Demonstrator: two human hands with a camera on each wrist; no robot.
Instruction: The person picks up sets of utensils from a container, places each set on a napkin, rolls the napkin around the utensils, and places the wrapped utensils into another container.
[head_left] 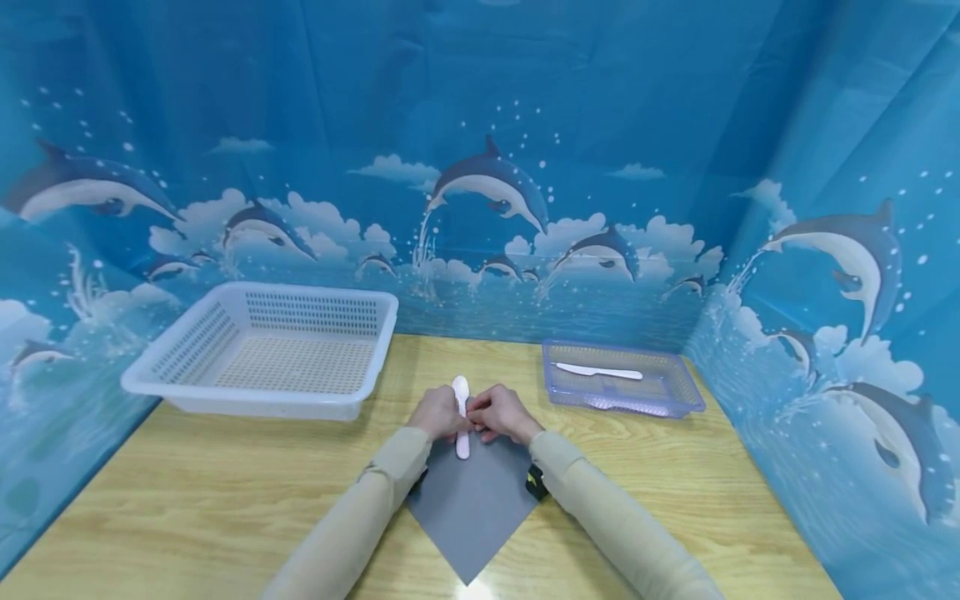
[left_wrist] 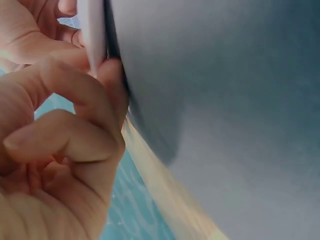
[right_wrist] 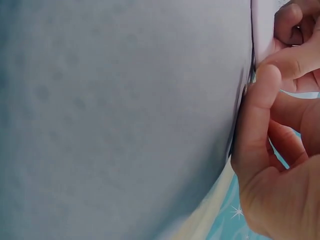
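My left hand (head_left: 438,414) is pinching the handle of a white spoon (head_left: 461,388), fingers curling; whether the edge beneath is caught as well, I cannot tell. My right hand (head_left: 504,414) is working just beside it, thumb and finger pinching the edge of a grey sheet (head_left: 472,508) close to the spoon's right side. The spoon is lying lengthwise at the sheet's far end, bowl pointing away from me, handle end reaching over the grey surface. The sheet is lying cornerwise on the wood-grain table (head_left: 225,492), one corner pointing toward me between my pale sleeves (head_left: 622,525). In both wrist views the sheet is filling much of the field, and my two hands are nearly meeting at its edge. A white slotted basket (head_left: 262,403) is standing at the back left; a purple tray (head_left: 663,385) is sitting at the back right, holding a white knife (head_left: 598,371). A blue curtain with dolphins (head_left: 480,75) is hanging behind and at both sides.
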